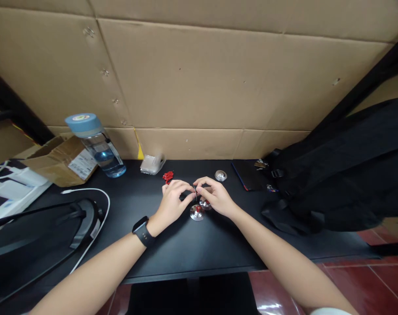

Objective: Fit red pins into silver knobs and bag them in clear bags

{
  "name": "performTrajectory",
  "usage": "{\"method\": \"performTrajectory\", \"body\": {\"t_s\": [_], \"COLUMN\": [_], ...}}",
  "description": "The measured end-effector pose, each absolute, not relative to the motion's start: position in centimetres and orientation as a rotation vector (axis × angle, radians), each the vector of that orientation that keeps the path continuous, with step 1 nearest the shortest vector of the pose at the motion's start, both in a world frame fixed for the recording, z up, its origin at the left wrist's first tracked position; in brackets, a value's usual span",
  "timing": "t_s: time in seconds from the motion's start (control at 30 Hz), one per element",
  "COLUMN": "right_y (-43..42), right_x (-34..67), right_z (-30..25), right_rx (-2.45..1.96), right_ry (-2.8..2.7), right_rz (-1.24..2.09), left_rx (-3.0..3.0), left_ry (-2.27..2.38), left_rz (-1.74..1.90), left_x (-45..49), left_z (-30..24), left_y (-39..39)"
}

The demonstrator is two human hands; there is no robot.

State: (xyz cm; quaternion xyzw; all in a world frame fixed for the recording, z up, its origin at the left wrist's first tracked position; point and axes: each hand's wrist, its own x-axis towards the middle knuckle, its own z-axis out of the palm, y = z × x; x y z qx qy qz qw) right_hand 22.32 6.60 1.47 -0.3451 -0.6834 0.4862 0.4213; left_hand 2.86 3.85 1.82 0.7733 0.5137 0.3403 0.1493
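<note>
A small shiny metal cymbal [195, 192], seen nearly edge-on, stands between my two hands. My left hand [173, 200] is closed, pinching it from the left with thumb and fingertips. From the right, my right hand [215, 197] grips the same disc, its fingers bent around it. Just below the fingers lies another domed cymbal [197, 213] with a red bit at its centre. A similar cymbal [204, 204] rests partly hidden under my right hand. Farther back sits one more cymbal [220, 175], with no red visible on it. A bundle of red cord [168, 176] lies beyond my left hand.
Clear plastic packets [151, 164], a water bottle [102, 148] and a cardboard box [63, 159] stand at the back left. A black bag [41, 236] and white cable [107, 205] lie left. Right are a dark flat case [248, 175], keys [260, 164] and a black backpack [343, 170].
</note>
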Motion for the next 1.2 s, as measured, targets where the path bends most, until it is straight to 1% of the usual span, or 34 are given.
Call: {"method": "performTrajectory", "body": {"t_s": [0.23,0.37,0.47,0.63,0.73,0.87,1.03,1.2], "right_y": [6.4,6.6,7.4,10.4,12.2,13.5,13.8,14.2], "right_x": [22.0,22.0,22.9,27.2,29.8,31.0,30.8,30.7], "right_z": [1.3,1.1,1.4,1.8,1.2,0.1,-0.8,-1.7], "right_rx": [-0.769,-0.785,-0.869,-1.116,-1.321,-1.477,-1.478,-1.407], "right_ry": [-1.645,-1.671,-1.708,-1.85,-1.859,-1.834,-1.857,-1.885], "right_rz": [1.39,1.351,1.102,0.494,0.346,0.375,0.42,0.43], "left_rx": [2.242,2.336,2.418,2.442,2.423,2.439,2.418,2.26], "left_ry": [1.514,1.537,1.65,1.93,2.019,2.005,1.973,2.204], "left_rz": [1.043,1.003,1.026,0.965,0.896,0.864,0.862,0.936], "left_x": [2.9,2.3,0.9,-2.9,-4.5,-5.1,-4.8,-5.8], "left_z": [1.7,1.7,2.0,2.1,1.7,0.9,1.0,2.0], "left_y": [3.6,4.0,5.0,7.3,8.2,8.7,8.6,8.8]}}
